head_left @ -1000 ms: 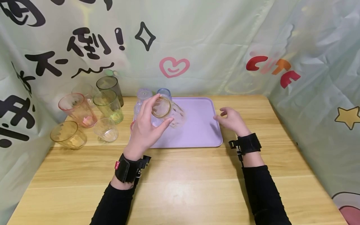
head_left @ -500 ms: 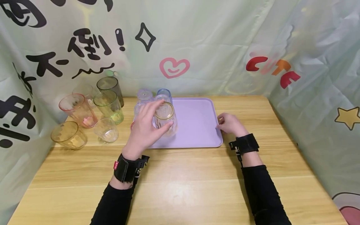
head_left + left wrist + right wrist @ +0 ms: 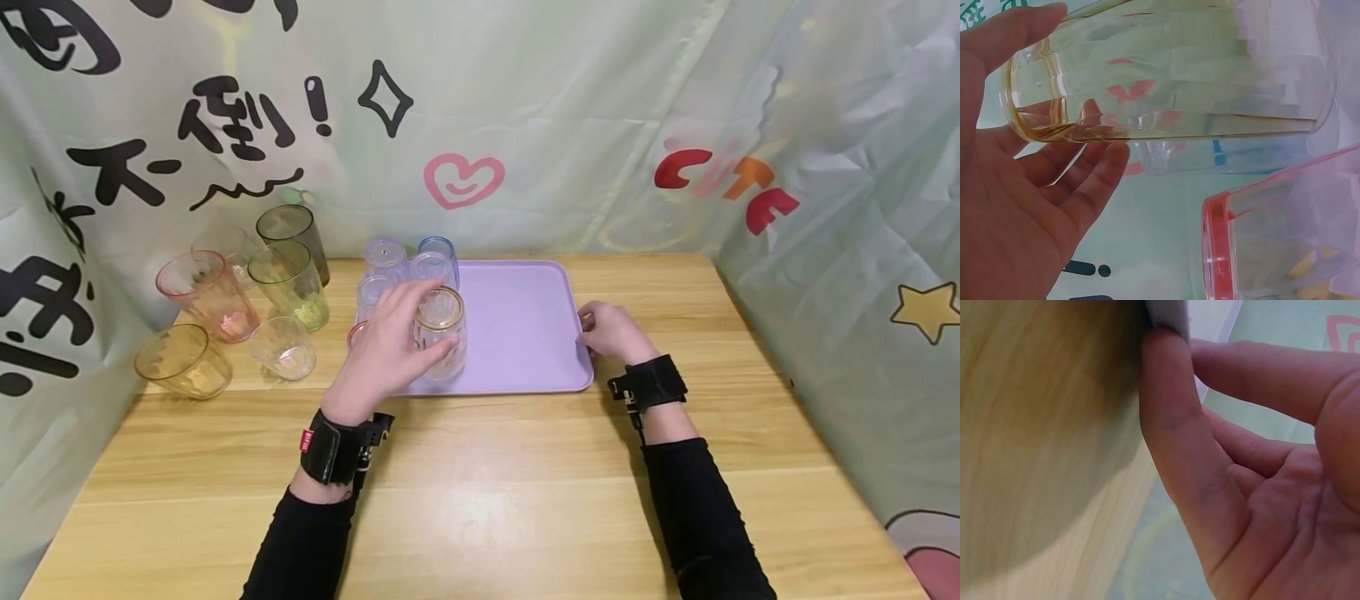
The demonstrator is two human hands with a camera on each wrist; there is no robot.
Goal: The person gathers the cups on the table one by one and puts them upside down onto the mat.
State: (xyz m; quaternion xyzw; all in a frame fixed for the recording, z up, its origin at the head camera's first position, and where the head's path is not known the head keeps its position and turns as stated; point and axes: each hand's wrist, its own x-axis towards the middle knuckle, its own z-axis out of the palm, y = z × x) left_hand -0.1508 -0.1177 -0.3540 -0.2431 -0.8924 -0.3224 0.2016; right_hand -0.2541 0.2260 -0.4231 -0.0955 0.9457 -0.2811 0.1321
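My left hand (image 3: pixel 381 348) holds a clear drinking glass (image 3: pixel 441 343), its amber-ringed end up, over the left part of a lilac tray (image 3: pixel 521 321). In the left wrist view the thumb lies on one side of that glass and the fingers on the other. A red-ringed glass (image 3: pixel 1217 244) stands close by; in the head view my hand mostly hides it. At the tray's right edge, my right hand (image 3: pixel 613 332) pinches the rim between thumb and index finger (image 3: pixel 1175 425), as the right wrist view shows.
Several glasses, among them a purple one (image 3: pixel 386 252) and a blue one (image 3: pixel 438 245), stand at the tray's back left. Left of the tray are more tumblers: amber (image 3: pixel 183 362), pink (image 3: pixel 206 296), green (image 3: pixel 288 287), grey (image 3: pixel 292 229) and clear (image 3: pixel 283 348). Printed cloth hangs behind.
The left hand has lowered the amber-ringed glass and turned it from tilted to upright. The right hand has come down onto the tray's right edge and pinched it.
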